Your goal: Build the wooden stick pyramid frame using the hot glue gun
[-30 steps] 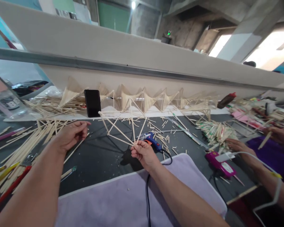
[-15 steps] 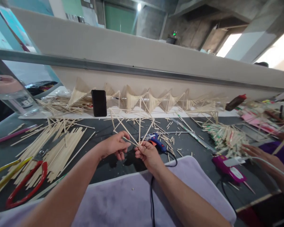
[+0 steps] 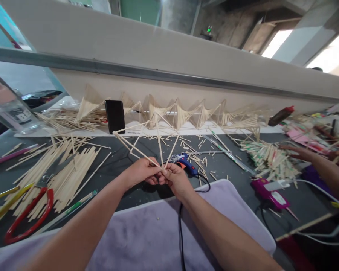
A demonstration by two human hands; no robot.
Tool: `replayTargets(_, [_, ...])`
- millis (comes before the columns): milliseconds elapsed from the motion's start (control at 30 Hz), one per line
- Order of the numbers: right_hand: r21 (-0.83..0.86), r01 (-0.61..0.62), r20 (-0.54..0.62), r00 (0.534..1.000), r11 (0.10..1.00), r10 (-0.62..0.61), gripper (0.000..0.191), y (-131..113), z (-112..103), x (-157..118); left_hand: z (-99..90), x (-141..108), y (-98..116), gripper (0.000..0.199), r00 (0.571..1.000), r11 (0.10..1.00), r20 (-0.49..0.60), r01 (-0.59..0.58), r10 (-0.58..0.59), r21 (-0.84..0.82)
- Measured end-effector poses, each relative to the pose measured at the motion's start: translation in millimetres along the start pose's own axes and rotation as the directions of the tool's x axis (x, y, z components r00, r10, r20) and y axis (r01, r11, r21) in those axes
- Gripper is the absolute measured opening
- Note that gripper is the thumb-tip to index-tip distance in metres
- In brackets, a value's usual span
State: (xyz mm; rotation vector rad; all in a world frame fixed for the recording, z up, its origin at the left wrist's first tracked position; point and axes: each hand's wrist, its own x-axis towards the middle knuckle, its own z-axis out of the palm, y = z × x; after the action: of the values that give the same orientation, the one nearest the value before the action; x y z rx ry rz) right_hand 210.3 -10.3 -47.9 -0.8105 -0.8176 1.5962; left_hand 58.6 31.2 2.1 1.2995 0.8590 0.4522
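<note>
My left hand [image 3: 145, 172] and my right hand [image 3: 174, 177] meet at the near corner of a wooden stick frame [image 3: 159, 145], where several thin sticks come together. Both hands have their fingers closed in a pinch on that corner. The frame's other sticks fan out away from me, and one corner reaches left, in front of a black phone [image 3: 115, 116]. Just behind my right hand lies a blue hot glue gun [image 3: 188, 164] on the dark table, its black cord curving towards me.
Loose sticks [image 3: 76, 175] and red-handled pliers [image 3: 46, 205] lie at left. Twisted stick models [image 3: 183, 114] line the back. At right are a magenta glue gun [image 3: 271, 195], a stick bundle [image 3: 274, 160] and another person's hand [image 3: 299, 152]. A lilac towel [image 3: 147, 237] covers the front edge.
My left hand has closed in beside my right at the corner. The frame has turned, its left corner swinging left and up. The other person's hand has moved back.
</note>
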Motion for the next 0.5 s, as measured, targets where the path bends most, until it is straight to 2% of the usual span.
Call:
replayTargets(233, [-0.005,0.005,-0.009,1.0,1.0,-0.005,0.023,0.5,0.8,0.1,2.5,1.7,-0.4,0.026,0.999,0.999,-0.006,-0.041,0.041,0.027])
replayTargets(500, [0.01,0.025,-0.014,1.0,1.0,-0.025,0.022,1.1,0.0,0.0,6.0,2.5,-2.2,0.026,0.999,0.999,-0.014,-0.035,0.035,0.001])
